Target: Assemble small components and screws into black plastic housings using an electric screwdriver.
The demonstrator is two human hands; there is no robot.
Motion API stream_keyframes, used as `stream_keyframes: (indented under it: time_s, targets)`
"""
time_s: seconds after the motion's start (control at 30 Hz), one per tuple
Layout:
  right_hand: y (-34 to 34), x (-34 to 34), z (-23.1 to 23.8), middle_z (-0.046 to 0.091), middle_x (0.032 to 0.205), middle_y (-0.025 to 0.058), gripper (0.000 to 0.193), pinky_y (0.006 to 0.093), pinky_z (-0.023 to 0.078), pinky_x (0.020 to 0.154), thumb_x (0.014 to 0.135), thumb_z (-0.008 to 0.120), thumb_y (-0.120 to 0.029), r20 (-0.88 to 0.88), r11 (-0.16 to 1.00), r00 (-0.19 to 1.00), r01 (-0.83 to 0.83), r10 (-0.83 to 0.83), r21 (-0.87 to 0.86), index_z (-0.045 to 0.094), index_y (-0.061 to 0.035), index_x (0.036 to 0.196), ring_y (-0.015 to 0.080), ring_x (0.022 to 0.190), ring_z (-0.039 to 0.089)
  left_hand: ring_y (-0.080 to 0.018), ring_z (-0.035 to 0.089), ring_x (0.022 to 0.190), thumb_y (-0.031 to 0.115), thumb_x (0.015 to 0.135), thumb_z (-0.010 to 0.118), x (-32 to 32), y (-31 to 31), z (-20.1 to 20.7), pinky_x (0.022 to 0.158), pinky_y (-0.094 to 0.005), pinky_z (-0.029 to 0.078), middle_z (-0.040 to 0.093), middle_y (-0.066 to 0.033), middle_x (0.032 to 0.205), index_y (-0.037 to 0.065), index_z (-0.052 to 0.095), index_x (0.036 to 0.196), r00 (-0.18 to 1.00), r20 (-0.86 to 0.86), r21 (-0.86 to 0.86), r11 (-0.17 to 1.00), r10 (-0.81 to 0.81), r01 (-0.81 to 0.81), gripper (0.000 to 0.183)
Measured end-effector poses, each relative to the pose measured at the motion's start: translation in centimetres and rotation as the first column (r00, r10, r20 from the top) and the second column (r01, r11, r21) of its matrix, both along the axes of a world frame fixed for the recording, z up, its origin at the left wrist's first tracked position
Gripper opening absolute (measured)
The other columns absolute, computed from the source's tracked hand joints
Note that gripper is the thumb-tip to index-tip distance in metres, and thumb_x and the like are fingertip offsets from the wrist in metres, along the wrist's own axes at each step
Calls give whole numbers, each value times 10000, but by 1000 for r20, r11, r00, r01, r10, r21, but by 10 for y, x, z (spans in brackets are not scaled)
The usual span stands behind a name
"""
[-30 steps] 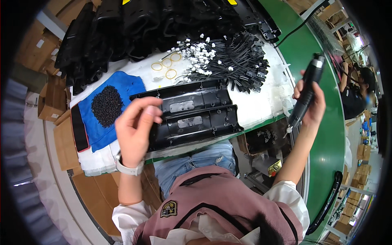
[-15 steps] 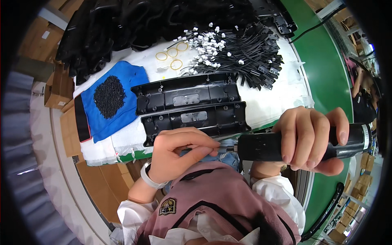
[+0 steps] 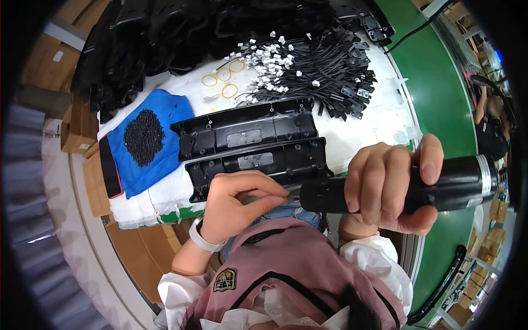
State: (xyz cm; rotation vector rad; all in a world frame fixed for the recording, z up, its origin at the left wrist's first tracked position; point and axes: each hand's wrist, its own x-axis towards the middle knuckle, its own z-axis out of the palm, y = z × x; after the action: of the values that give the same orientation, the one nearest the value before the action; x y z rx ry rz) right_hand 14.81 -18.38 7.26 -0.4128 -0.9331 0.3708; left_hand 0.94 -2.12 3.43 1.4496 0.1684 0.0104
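My right hand (image 3: 393,184) is wrapped round a black electric screwdriver (image 3: 324,196), held nearly level with its bit end pointing left. Thumb and index finger of my left hand (image 3: 236,201) pinch together at the bit end; whatever sits between them is too small to make out. Just beyond the hands, two long black plastic housings (image 3: 286,162) lie side by side with their inner sides up, each with screw posts and a grey plate. A heap of small black screws (image 3: 144,137) rests on a blue cloth (image 3: 175,104) at the left.
Black cables (image 3: 330,60) with white connectors (image 3: 272,58) are heaped at the back right. Several yellow rings (image 3: 229,91) lie beside them. Large black moulded parts (image 3: 181,33) are piled along the back. A green surface (image 3: 432,99) runs down the right; another person (image 3: 491,129) is farther right.
The screwdriver in my right hand has moved left, bringing its bit end nearer to my left fingertips, and its rear end has risen slightly. My left hand keeps its pinch.
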Motion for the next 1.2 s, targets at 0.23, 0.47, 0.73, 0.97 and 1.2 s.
stream_keyframes:
  time_s: [0.23,0.47,0.73,0.97,1.2]
  targets:
    - [-24,10,-5,555,640,13,319,252,454,440,884,616,-247,-225,975,974,26,25,222,402,-96,1065,96,406,517,-134,619,893,-91,716,687,52,0,29,725,-233,497,622,-70,1043,-26,560,1164,983,183,19,1000,7,-10,471]
    - [-71,2,-15,588,666,27,332,295,482,468,872,650,-227,-77,977,994,95,-82,192,401,-108,1057,141,450,550,-348,655,703,325,842,609,225,6,19,652,-427,531,675,-163,770,56,713,863,971,160,980,91,180,-178,289]
    - [-118,6,-39,566,618,9,324,262,471,434,869,635,-225,-171,954,960,249,-221,165,392,-103,1045,108,411,531,-307,665,737,336,748,724,257,11,-4,675,-363,528,683,-146,775,60,720,826,973,106,969,199,207,-148,287]
    - [-123,8,-44,562,617,-5,320,258,459,426,870,632,-240,-226,963,957,221,-183,154,386,-117,1033,99,399,515,-169,656,659,185,759,734,240,1,1,642,-270,505,679,-97,714,2,671,780,953,270,845,441,134,-302,195]
    - [-125,3,-44,555,610,-2,333,264,472,453,861,646,-236,-223,958,951,250,-215,141,392,-116,1040,106,411,524,-128,648,667,27,832,656,201,-8,52,595,-205,480,689,-112,822,-37,631,1002,825,530,214,910,197,-355,183]
